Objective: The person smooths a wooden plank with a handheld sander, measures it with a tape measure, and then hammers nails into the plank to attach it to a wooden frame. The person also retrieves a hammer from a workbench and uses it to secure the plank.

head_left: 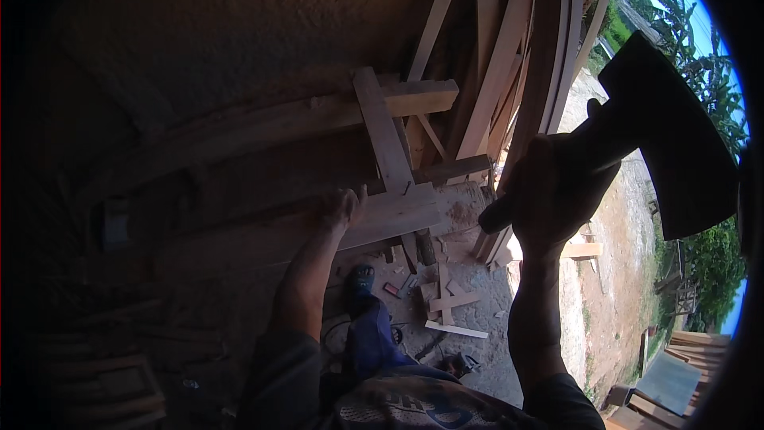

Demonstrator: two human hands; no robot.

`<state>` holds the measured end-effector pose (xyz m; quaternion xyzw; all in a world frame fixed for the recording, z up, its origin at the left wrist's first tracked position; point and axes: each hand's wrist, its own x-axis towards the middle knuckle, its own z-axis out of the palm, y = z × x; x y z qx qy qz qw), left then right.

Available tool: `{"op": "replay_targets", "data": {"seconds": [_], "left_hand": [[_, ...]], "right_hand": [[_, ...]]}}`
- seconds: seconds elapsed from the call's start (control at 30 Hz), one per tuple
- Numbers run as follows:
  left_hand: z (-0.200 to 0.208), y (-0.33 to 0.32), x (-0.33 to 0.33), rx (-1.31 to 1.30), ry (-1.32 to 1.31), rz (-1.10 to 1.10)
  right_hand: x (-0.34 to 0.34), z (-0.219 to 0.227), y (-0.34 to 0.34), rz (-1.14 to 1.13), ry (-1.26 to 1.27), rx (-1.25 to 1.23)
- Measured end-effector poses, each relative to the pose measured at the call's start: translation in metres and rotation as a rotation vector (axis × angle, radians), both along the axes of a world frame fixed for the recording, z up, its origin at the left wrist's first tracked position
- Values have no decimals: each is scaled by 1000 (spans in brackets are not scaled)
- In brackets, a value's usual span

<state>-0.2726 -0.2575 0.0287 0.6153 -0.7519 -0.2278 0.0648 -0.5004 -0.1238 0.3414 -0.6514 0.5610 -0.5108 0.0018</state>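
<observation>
My right hand (549, 195) is raised and wrapped round the handle of a hatchet (672, 131), whose broad dark head stands out against the bright yard. My left hand (344, 207) lies at the far edge of a wide wooden board (398, 213), fingers curled on it and one digit sticking up. A nail (407, 188) stands upright near the board's right end, where a narrower crosspiece (382, 127) meets it. The crosspiece runs away from me to a thick beam (418, 99). Shadow hides part of my left fingers.
Long planks (501, 56) lean upright at the back right. Wood offcuts (454, 301), a white strip (456, 330) and shavings litter the floor near my foot (360, 279). A dark power tool (460, 364) and cable lie close by. Stacked frames (119, 386) sit in shadow at lower left.
</observation>
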Motion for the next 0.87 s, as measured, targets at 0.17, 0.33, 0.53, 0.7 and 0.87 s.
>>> {"op": "replay_targets", "data": {"seconds": [0.17,0.33,0.53,0.7,0.87], "left_hand": [[-54,-14,5,-171,-27,-143],[-41,-29,0,-239,-8,-54],[-61,-16,10,-201,-120,-124],[-76,-16,10,-205,-154,-199],[-13,-50,-10,-76,-63,-70]], "right_hand": [[0,-171,-8,20,195,858],[5,-204,11,38,74,843],[20,-45,-2,-34,-115,338],[25,-42,-1,-128,-166,137],[-18,-202,-39,10,102,1020]]}}
